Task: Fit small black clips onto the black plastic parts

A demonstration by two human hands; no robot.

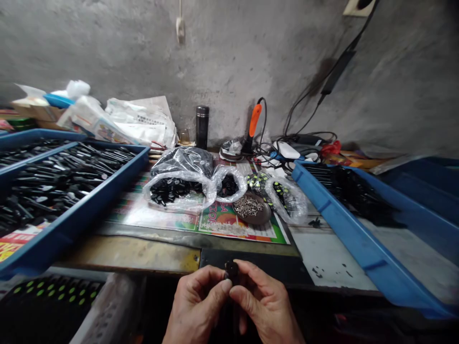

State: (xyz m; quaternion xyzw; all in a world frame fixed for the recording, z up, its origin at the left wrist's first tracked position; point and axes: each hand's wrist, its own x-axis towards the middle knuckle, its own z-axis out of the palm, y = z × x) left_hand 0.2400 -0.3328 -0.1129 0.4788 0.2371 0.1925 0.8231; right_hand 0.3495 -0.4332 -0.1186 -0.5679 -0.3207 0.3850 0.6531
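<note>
My left hand [195,303] and my right hand [263,301] meet low in the view, just in front of the bench edge. Both are closed, fingertips pinched together on a small black part [231,270] held between them. Beyond them on the bench lie open plastic bags of small black parts [175,188], a smaller bag [228,185] and a bag of parts with green dots [285,196]. A dark dish of small metal screws [251,208] sits between the bags.
A blue tray [77,215] of long black parts stands at the left, another blue tray [358,239] at the right. An orange-handled tool [253,125], a dark flask [202,126] and cables lie by the concrete wall. A crate of green-dotted parts [53,291] is below left.
</note>
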